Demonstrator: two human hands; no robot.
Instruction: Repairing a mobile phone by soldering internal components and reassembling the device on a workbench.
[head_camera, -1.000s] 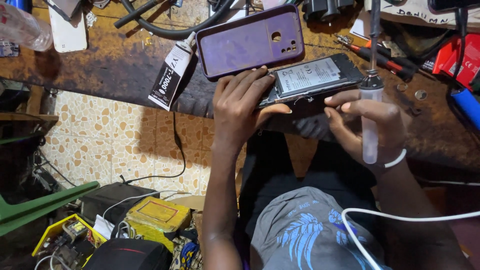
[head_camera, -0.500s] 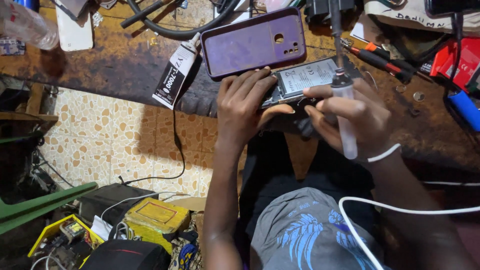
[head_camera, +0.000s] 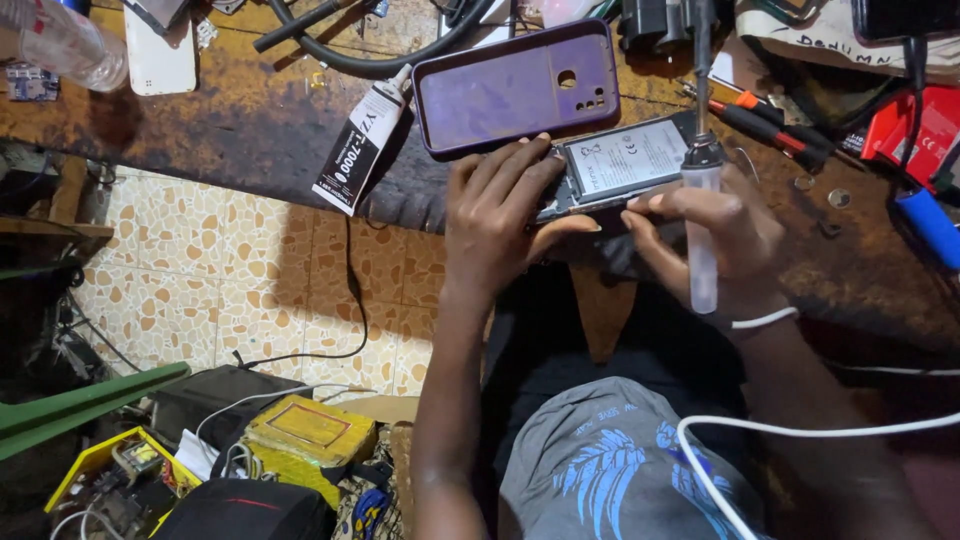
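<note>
left hand (head_camera: 505, 215) fingers pressing opened phone (head_camera: 620, 165) on worktop (head_camera: 250, 110) | right hand (head_camera: 715, 235) fingers grasping clear-handled screwdriver (head_camera: 702, 215) | purple case (head_camera: 515, 88) adjacent

Right hand (head_camera: 715, 240) shifted left along the table (head_camera: 250, 110) edge, closer to the left hand (head_camera: 500, 215), until its fingertips met the lower edge of the opened phone (head_camera: 620, 165). Clear-handled screwdriver (head_camera: 702, 230) swung from a slant to near upright, tip brought over the phone's right end. Left hand slid a little up onto the phone, fingers reaching the purple case (head_camera: 515, 88)
</note>
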